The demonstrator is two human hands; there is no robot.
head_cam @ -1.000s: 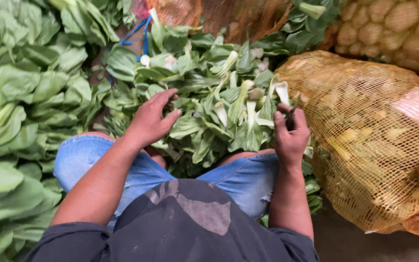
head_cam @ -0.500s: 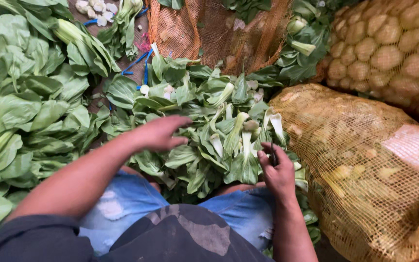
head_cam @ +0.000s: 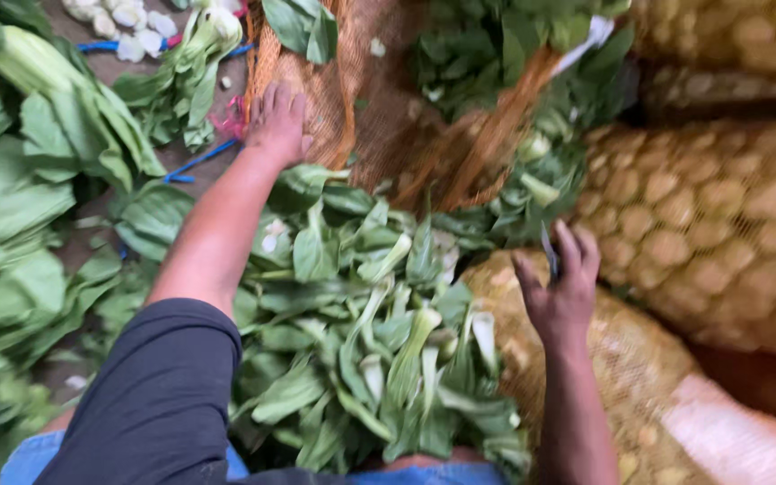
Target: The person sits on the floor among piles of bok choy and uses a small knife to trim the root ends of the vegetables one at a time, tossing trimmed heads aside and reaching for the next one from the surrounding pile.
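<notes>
Head view, motion-blurred; top and right edges cut off. Left hand (head_cam: 277,121) flat, fingers apart, pressing the limp orange mesh net sack (head_cam: 379,117). Right hand (head_cam: 560,292) closed around a thin dark blade (head_cam: 549,254), handle hidden. Pile of leafy white-stemmed green bok choy (head_cam: 361,341) between both arms. Lumpy yellow mesh sack of potatoes (head_cam: 729,224) crowds the right.

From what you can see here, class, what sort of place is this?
Probably a vegetable market or produce sorting area: leafy greens heaped loose on the ground, mesh sacks of potatoes stacked alongside, and an opened orange net sack.
</notes>
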